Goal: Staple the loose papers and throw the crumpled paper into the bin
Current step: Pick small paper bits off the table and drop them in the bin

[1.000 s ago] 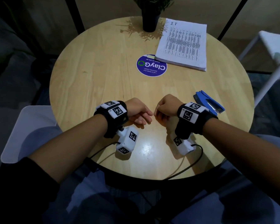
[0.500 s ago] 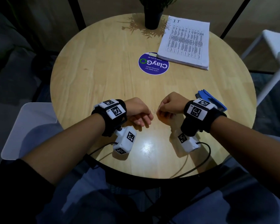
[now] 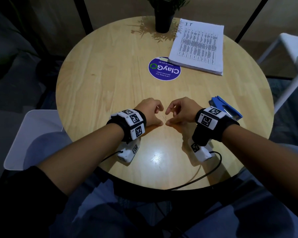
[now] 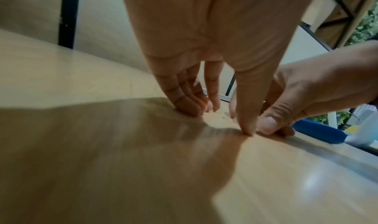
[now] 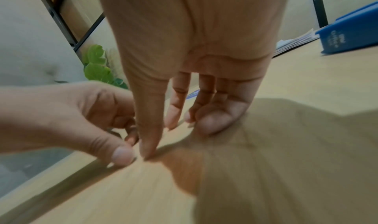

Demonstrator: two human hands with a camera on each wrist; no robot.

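Observation:
A stack of printed papers [image 3: 199, 47] lies at the table's far right. The blue stapler [image 3: 225, 109] lies at the right, partly hidden behind my right wrist, and shows in the right wrist view [image 5: 351, 33]. My left hand [image 3: 150, 110] and right hand [image 3: 181, 110] rest side by side near the table's middle front, fingertips and thumb tips on the wood, holding nothing. A few tiny loose staples [image 3: 164, 117] lie between them. The wrist views show relaxed fingers touching the table. No crumpled paper or bin is in view.
The round wooden table [image 3: 101, 74] carries a purple round sticker [image 3: 164, 68] and a dark plant pot [image 3: 163, 19] at the back. White chairs stand at the left [image 3: 24, 134] and right [image 3: 291, 45]. Cables trail off the front edge.
Both hands have uncurled from loose fists, and their fingertips now touch the table around the small staples. The right hand moved slightly forward.

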